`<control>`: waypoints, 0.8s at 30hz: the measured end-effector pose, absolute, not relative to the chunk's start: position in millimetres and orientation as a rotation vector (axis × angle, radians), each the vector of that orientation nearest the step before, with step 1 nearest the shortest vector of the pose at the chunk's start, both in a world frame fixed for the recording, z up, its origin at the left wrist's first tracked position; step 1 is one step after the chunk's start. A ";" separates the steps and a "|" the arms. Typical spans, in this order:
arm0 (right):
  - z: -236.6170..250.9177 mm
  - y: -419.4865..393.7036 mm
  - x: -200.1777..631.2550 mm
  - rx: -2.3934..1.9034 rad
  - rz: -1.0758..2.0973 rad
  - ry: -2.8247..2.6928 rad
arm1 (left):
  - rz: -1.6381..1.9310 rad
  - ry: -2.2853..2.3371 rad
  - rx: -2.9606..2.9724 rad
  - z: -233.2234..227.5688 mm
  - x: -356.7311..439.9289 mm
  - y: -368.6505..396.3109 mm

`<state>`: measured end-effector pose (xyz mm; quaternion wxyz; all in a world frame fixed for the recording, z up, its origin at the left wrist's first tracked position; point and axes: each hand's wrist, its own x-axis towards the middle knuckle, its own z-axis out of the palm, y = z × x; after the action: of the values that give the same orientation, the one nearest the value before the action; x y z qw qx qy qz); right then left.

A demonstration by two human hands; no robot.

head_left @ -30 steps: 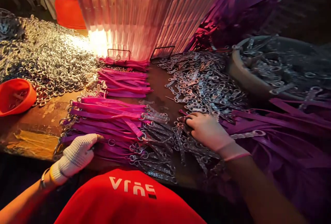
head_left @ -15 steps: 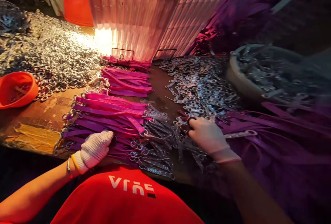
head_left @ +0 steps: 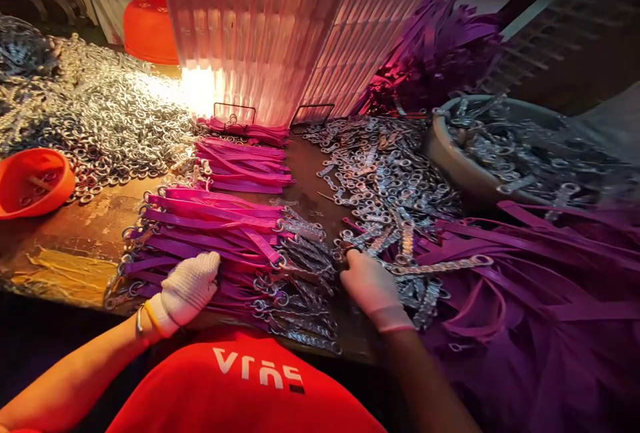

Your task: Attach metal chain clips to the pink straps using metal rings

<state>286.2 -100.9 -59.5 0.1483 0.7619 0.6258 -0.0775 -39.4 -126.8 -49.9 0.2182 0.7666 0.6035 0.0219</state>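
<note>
My left hand (head_left: 193,286), in a white knitted glove, is closed over the lower edge of a row of magenta and purple straps (head_left: 215,229). A dark bit shows at its fingertips, too small to name. The straps carry metal rings on their left ends and metal chain pieces (head_left: 305,286) on their right. Right of those chains, my right hand (head_left: 373,286), gloved too, is closed with its fingertips at a small dark thing (head_left: 341,258) that I cannot make out. Loose chain pieces (head_left: 400,179) lie just beyond it.
Metal rings and chains (head_left: 115,106) are heaped at the left behind an orange bowl (head_left: 63,186). A red lamp (head_left: 150,26) glows beside a corrugated clear panel (head_left: 250,33). At the right stand a tub (head_left: 445,139) of chain pieces and a purple strap pile (head_left: 540,286).
My right hand has moved left, away from the purple pile and closer to the chain ends of the row. My left hand stays almost where it was, still closed.
</note>
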 end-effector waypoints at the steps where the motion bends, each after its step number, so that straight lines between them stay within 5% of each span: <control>1: -60.5 -100.3 287.6 2.207 -0.246 1.794 | 0.188 1.597 1.959 -44.2 -42.9 -123.8; 7: -54.4 -103.4 305.9 2.541 -0.331 1.935 | 0.564 1.159 0.966 -10.1 -33.8 -122.1; 10: -30.6 -113.8 295.4 2.803 -0.682 2.227 | 0.554 1.105 0.907 8.9 -16.5 -121.3; 15: 13.0 -129.4 226.9 2.230 -1.326 2.750 | 0.631 0.952 0.856 27.9 14.1 -116.0; 19: 14.6 -126.3 194.3 2.007 -1.195 2.953 | 0.679 0.911 1.030 22.5 21.2 -104.8; 24: 4.4 -115.7 198.2 2.083 -0.602 3.004 | 0.721 0.975 1.198 26.5 21.4 -85.5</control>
<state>198.2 -115.7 4.4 -0.2780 0.5400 0.7789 -0.1561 21.4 -85.5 26.5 0.6581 0.5292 0.4306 0.3185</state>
